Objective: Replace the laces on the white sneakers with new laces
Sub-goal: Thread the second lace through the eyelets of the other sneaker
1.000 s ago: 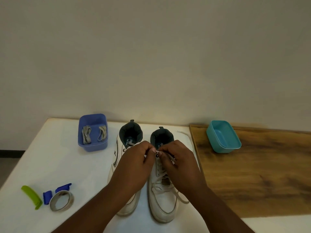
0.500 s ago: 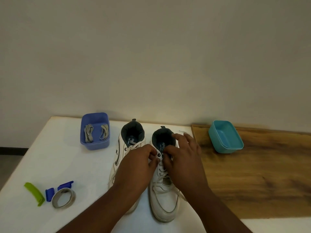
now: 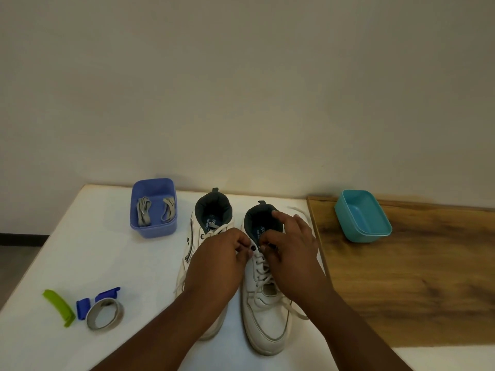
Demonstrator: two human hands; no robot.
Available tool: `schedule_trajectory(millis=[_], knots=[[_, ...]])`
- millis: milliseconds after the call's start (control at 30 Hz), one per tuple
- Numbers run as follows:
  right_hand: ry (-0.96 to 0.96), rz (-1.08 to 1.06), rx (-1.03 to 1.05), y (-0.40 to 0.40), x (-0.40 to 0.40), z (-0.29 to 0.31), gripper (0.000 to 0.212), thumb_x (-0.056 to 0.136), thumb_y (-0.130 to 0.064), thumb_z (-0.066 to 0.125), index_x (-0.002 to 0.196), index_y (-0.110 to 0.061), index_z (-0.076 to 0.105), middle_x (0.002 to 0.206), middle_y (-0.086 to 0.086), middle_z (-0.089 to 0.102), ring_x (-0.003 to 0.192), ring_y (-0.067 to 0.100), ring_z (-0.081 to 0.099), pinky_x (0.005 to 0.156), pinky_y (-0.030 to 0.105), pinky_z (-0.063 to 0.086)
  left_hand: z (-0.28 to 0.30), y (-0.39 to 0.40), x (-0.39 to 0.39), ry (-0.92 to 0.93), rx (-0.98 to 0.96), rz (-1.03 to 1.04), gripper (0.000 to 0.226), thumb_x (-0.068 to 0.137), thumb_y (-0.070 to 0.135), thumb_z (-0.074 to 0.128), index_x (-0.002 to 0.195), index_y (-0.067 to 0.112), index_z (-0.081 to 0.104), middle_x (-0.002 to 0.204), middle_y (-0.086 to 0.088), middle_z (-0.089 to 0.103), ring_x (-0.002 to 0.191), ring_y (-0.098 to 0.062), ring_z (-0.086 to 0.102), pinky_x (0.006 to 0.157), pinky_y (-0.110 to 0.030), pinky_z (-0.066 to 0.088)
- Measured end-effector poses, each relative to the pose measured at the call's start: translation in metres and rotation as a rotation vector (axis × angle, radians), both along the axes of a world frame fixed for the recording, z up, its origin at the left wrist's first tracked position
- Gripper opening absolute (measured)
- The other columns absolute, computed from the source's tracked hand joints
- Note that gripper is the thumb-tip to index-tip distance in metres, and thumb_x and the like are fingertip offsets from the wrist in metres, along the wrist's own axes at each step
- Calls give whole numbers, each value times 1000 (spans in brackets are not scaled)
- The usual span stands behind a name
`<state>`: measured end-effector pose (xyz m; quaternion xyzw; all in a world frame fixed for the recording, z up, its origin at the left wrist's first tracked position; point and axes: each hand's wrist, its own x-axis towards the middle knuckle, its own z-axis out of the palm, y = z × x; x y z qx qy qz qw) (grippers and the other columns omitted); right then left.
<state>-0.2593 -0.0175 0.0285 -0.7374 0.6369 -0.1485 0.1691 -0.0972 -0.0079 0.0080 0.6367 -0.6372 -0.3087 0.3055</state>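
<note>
Head view, lower centre: right sneaker [image 3: 263,314] on the counter [image 3: 107,263]. Left hand [image 3: 217,263] fingers pinch the old lace [image 3: 261,271] at the top eyelet; right hand [image 3: 290,253] fingers spread, steadying the collar. Advice: draw slack out gently, row by row.

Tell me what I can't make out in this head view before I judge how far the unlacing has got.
- Top eyelets of the right sneaker: covered by the left hand and right hand, so what the fingertips pinch is unclear.
- Left sneaker: its front half is hidden by the left forearm.
- Insole print: too small to read.
- Grey laces in the blue tub: count unclear.
</note>
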Motion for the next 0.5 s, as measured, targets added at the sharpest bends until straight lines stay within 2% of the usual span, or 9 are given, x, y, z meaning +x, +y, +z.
schedule_trajectory(millis=[100, 300, 400, 500], knots=[[63, 27, 6, -1, -2, 0, 16, 99, -24, 59, 102, -35, 70, 163, -10, 30, 155, 28, 11, 122, 52, 16, -1, -1, -2, -9, 19, -5, 6, 95, 30, 65, 98, 34, 67, 79, 22, 61, 76, 4, 58, 71, -9, 36], [-88, -45, 18, 1, -4, 2, 13, 98, -25, 63, 99, -35, 71, 156, -11, 38, 147, 20, 26, 116, 46, 29, 1, 1, -1, -32, -10, 5, 5, 94, 35, 65, 99, 37, 67, 79, 21, 63, 78, 4, 60, 73, -13, 43], [-61, -36, 33, 0, -6, 2, 12, 98, -27, 63, 99, -37, 70, 157, -11, 38, 147, 20, 27, 117, 48, 31, 2, 1, 0, -23, -7, -3, 6, 94, 35, 65, 99, 36, 68, 79, 21, 62, 79, 3, 60, 78, -19, 47], [-107, -41, 53, -1, -6, 0, 13, 97, -27, 65, 99, -37, 72, 156, -12, 39, 146, 19, 27, 117, 48, 31, 4, 2, 0, -41, -19, -4, 6, 94, 35, 66, 99, 37, 67, 81, 19, 64, 79, 3, 60, 75, -18, 45]])
